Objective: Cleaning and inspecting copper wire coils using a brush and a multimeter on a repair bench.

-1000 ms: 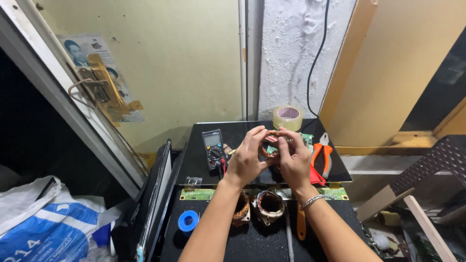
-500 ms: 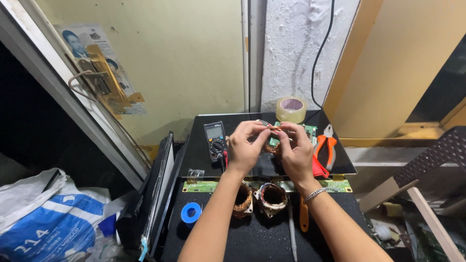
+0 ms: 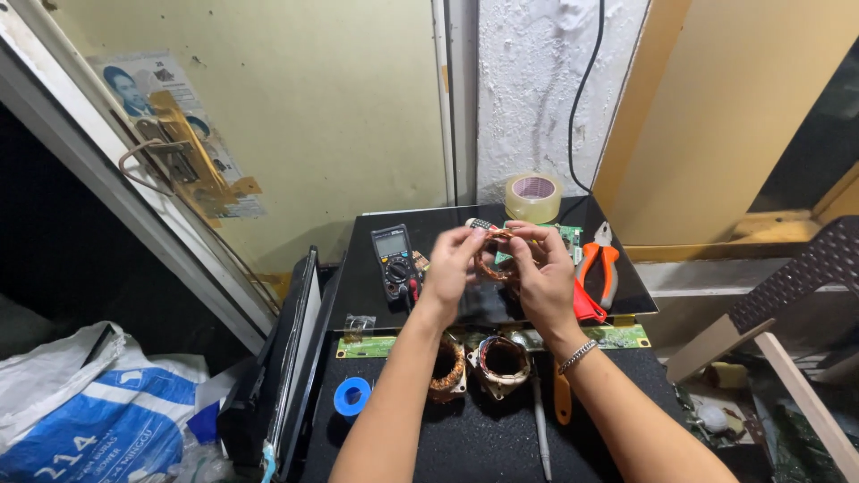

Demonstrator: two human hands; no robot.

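**Both hands raised over the counter, pinching a small copper coil**

Both hands meet above the middle of the black counter [image 3: 501, 438], forearms coming up from the bottom edge and converging. Left hand [image 3: 450, 266] is turned with its back to the camera, fingers curled inward and closed on the left side of a small copper wire coil [image 3: 494, 262]. Right hand [image 3: 543, 273], a silver bracelet [image 3: 577, 356] on its wrist, closes thumb and fingers on the coil's right side. The coil sits between the two sets of fingertips, lifted clear of the surface.

Just left of the hands lies a dark multimeter [image 3: 395, 257]; just right, orange-handled pliers [image 3: 598, 279] near the raised panel's right edge. A roll of clear tape [image 3: 533, 197] stands at the back by the wall. Below the wrists sit two wound motor stators [image 3: 501, 364], a blue tape roll [image 3: 352, 395] to their left, and an orange-handled screwdriver [image 3: 560, 402] to their right. The counter's left edge drops to a flat panel [image 3: 300, 349] leaning on its side.

Fingers cover much of the coil, so its full shape is hard to make out. A green circuit board [image 3: 565, 234] behind the hands is mostly hidden.
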